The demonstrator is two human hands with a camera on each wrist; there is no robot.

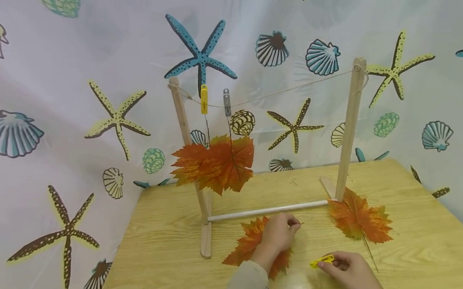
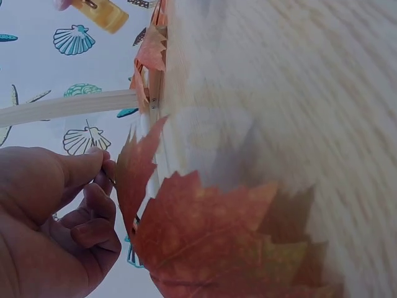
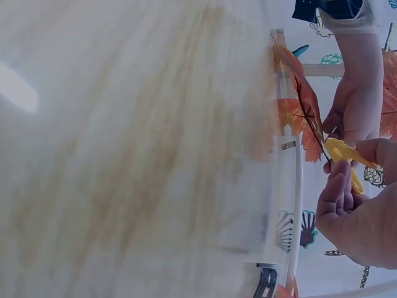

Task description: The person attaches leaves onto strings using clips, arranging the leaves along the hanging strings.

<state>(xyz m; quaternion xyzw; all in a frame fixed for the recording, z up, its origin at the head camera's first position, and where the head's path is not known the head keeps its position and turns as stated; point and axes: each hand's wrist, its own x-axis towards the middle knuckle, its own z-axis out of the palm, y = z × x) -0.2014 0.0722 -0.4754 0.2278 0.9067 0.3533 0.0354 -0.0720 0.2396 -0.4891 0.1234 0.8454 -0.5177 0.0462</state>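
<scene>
My left hand [image 1: 278, 233] pinches the thin stem of an orange-red artificial maple leaf [image 1: 247, 244] low over the table, partly hiding the leaf. In the left wrist view, that leaf [image 2: 211, 239] spreads beside the curled fingers. To the right, my right hand [image 1: 350, 269] holds a yellow clothespin [image 1: 322, 261] between thumb and fingers. The right wrist view shows the clothespin [image 3: 340, 151] close to the dark leaf stem. Two more leaves [image 1: 226, 164] hang overlapping from a string, held by a yellow clothespin [image 1: 204, 100] and a grey clothespin [image 1: 227, 103].
A wooden stand with a left post [image 1: 183, 116], a right post [image 1: 350, 129] and a white bottom bar [image 1: 270, 210] carries the string [image 1: 291, 89]. Another maple leaf [image 1: 359, 216] lies by the right post's base on the wooden table [image 1: 158, 253]. Behind hangs a seashell-patterned cloth [image 1: 59, 162].
</scene>
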